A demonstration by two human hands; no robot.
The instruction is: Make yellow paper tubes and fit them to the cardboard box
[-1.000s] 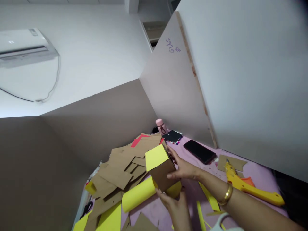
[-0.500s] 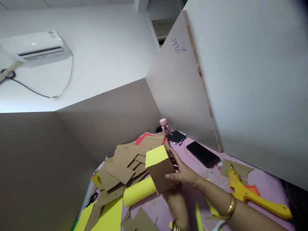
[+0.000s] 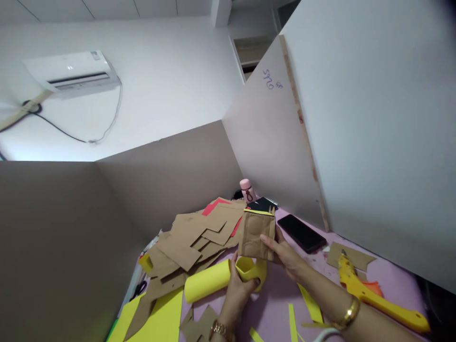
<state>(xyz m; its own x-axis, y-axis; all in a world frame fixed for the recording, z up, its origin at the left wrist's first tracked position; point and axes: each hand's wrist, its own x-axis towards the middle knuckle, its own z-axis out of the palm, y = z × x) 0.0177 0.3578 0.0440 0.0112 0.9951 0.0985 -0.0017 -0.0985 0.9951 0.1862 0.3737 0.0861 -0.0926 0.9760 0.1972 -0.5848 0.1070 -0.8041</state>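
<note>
My right hand [image 3: 285, 254] grips the right side of a brown cardboard box [image 3: 255, 235], its thumb on the face toward me. A thin yellow edge runs along the box's top. Below it, my left hand [image 3: 238, 289] has its thumb and fingers around a short yellow paper tube [image 3: 249, 270] with an open, angular end. A longer yellow roll [image 3: 207, 281] lies just left of that hand. Brown cardboard pieces [image 3: 178, 247] are piled on the left, and yellow sheets [image 3: 162, 316] lie in front of them.
A black phone [image 3: 302, 232] lies right of the box. Farther right, a yellow glue gun [image 3: 381, 297] rests by a cardboard scrap [image 3: 351, 256]. A pink bottle [image 3: 247, 190] stands at the back corner. Yellow strips [image 3: 292, 323] lie near the front. Grey partitions [image 3: 171, 166] surround the pink table [image 3: 274, 304].
The box has turned, so its yellow face now shows only as a thin edge. My left hand has moved from under the box to the left, and the short yellow tube has come into view.
</note>
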